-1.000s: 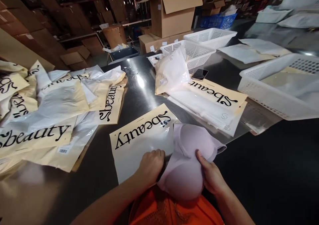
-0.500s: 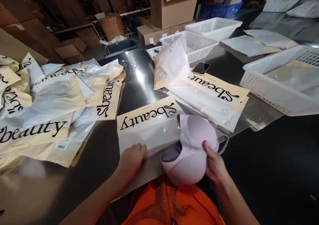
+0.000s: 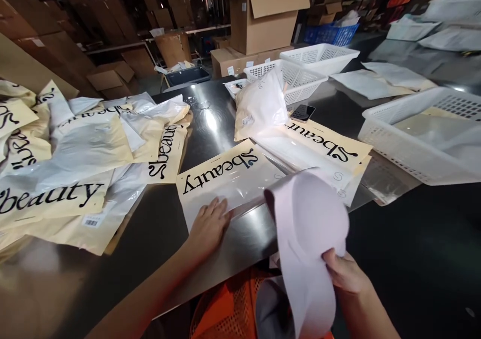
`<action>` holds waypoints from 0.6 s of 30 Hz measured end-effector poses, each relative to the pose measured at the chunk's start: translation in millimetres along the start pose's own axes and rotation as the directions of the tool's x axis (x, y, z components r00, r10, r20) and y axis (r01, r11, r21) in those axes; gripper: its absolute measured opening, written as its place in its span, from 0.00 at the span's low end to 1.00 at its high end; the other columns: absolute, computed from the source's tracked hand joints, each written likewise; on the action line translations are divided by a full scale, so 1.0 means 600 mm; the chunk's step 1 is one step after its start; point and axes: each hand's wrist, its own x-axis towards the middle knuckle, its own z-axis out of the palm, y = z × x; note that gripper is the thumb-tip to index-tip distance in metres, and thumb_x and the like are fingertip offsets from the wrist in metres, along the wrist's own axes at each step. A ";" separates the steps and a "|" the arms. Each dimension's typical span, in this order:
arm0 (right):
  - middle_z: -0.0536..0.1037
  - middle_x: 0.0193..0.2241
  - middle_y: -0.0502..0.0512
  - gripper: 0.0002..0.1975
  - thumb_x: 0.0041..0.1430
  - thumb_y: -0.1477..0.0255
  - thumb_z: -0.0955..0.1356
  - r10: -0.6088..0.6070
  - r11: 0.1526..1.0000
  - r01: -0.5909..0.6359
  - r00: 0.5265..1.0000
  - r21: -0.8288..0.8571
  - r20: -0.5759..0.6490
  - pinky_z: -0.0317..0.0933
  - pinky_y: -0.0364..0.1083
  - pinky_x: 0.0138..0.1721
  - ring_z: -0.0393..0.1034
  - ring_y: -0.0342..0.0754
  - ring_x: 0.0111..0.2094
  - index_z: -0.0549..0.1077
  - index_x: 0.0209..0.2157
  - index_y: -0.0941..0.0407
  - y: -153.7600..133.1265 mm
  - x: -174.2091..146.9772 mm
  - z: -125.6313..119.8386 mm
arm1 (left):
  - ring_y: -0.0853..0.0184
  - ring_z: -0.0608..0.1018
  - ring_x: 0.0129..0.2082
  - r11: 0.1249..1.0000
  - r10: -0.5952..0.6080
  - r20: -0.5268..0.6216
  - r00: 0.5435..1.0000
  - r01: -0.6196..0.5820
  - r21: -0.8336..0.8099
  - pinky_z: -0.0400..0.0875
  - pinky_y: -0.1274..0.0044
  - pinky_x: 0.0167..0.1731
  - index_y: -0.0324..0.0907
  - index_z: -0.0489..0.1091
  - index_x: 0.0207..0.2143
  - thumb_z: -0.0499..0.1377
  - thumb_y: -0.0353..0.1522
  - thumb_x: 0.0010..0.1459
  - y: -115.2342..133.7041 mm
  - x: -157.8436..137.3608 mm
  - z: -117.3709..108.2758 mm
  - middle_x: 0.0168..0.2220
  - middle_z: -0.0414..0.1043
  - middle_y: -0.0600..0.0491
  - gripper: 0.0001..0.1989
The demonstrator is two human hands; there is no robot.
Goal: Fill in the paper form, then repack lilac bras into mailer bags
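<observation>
My right hand point(image 3: 343, 274) is closed on a pale lilac bra point(image 3: 319, 214), gripping it by one side. The bra is held up over the table's front edge, one moulded cup facing up and the rest hanging down in front of my orange clothing. Under my left hand point(image 3: 210, 224) lies a flat plastic bag point(image 3: 236, 179) with a cream band printed "beauty". The fingers of that hand rest on the bag's near part, extended and slightly apart. Right of it, partly behind the bra, is a stack of similar bags point(image 3: 311, 148).
Many filled bags point(image 3: 90, 148) are heaped on the left of the dark metal table point(image 3: 150, 229). A plump bag point(image 3: 261, 103) and a phone point(image 3: 302, 112) lie beyond the stack. White baskets point(image 3: 421, 151) stand at right and back; cardboard boxes point(image 3: 268, 23) are behind.
My right hand has moved right and nearer to me, lifting and turning the bra so that it hangs lengthwise. My left hand has slid slightly forward on the bag, its fingers straighter.
</observation>
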 end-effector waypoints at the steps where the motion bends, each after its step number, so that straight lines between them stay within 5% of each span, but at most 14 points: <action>1: 0.82 0.32 0.65 0.29 0.36 0.48 0.78 0.006 0.999 -0.002 0.996 -0.043 0.094 0.71 0.57 0.44 0.78 0.62 0.36 0.81 0.32 0.58 0.000 0.004 0.010 | 0.50 0.63 0.63 0.999 0.015 -0.035 0.999 -0.016 -0.040 0.67 0.57 0.55 0.41 0.64 0.59 0.47 0.20 0.61 -0.002 0.004 0.004 0.62 0.63 0.43 0.26; 6: 0.82 0.36 0.63 0.29 0.46 0.48 0.74 0.036 0.971 0.062 0.915 -0.229 0.401 0.67 0.57 0.50 0.76 0.59 0.42 0.81 0.37 0.59 -0.002 0.041 0.080 | 0.58 0.61 0.65 0.919 -0.090 -0.157 0.983 0.021 -0.393 0.62 0.64 0.62 0.39 0.61 0.61 0.51 0.24 0.60 -0.001 0.011 -0.030 0.66 0.56 0.45 0.26; 11: 0.81 0.42 0.61 0.26 0.53 0.53 0.72 0.084 0.974 -0.013 0.949 -0.227 0.304 0.68 0.50 0.50 0.75 0.55 0.46 0.79 0.45 0.59 0.010 0.066 0.119 | 0.60 0.56 0.68 0.848 -0.260 -0.154 0.953 0.148 -0.510 0.62 0.67 0.62 0.45 0.42 0.69 0.57 0.26 0.56 -0.002 0.005 -0.075 0.69 0.48 0.46 0.41; 14: 0.81 0.42 0.60 0.25 0.55 0.55 0.71 0.082 0.969 -0.018 0.965 -0.248 0.251 0.68 0.51 0.49 0.75 0.54 0.46 0.78 0.47 0.59 0.001 0.068 0.121 | 0.61 0.48 0.70 0.929 -0.119 -0.200 0.973 0.038 -0.367 0.57 0.60 0.65 0.51 0.31 0.70 0.49 0.19 0.57 0.005 -0.004 -0.070 0.71 0.41 0.50 0.44; 18: 0.81 0.42 0.55 0.17 0.56 0.59 0.71 0.018 0.901 0.173 0.902 -0.398 0.432 0.67 0.49 0.50 0.74 0.52 0.46 0.80 0.42 0.56 -0.030 0.074 0.125 | 0.62 0.41 0.70 0.966 0.095 -0.163 0.982 -0.130 -0.223 0.50 0.51 0.65 0.58 0.22 0.68 0.37 0.11 0.48 0.025 -0.019 -0.051 0.71 0.40 0.54 0.52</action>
